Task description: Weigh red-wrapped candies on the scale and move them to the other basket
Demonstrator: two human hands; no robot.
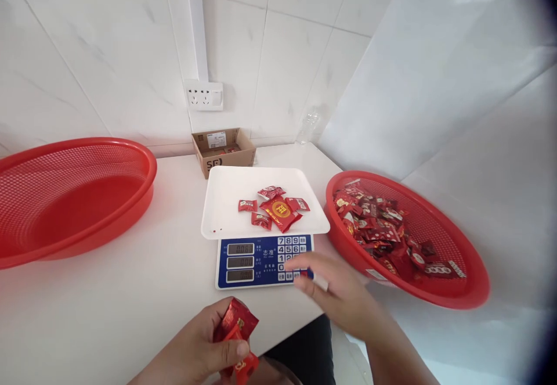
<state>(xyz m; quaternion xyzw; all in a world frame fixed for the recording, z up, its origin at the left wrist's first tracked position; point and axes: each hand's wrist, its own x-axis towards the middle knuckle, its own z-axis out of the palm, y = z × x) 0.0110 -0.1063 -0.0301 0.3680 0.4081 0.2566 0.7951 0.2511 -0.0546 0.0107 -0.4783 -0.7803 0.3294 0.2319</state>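
Observation:
My left hand (pixel 204 344) is closed around red candy packets (pixel 237 330) at the table's near edge. My right hand (pixel 335 295) is blurred, its fingers stretched out flat over the keypad of the blue electronic scale (pixel 243 260); it holds nothing. The scale's white tray (pixel 226 199) carries several red wrapped candies (pixel 274 206) near its middle. To the right, a red mesh basket (pixel 470 292) holds a heap of the same red candies (pixel 387 231).
A large red mesh basket (pixel 69 193) sits at the left on the white table (pixel 130 292). A small open cardboard box (pixel 224 153) stands against the tiled wall, below a wall socket (pixel 204 96). A clear bottle (pixel 307 126) stands in the corner.

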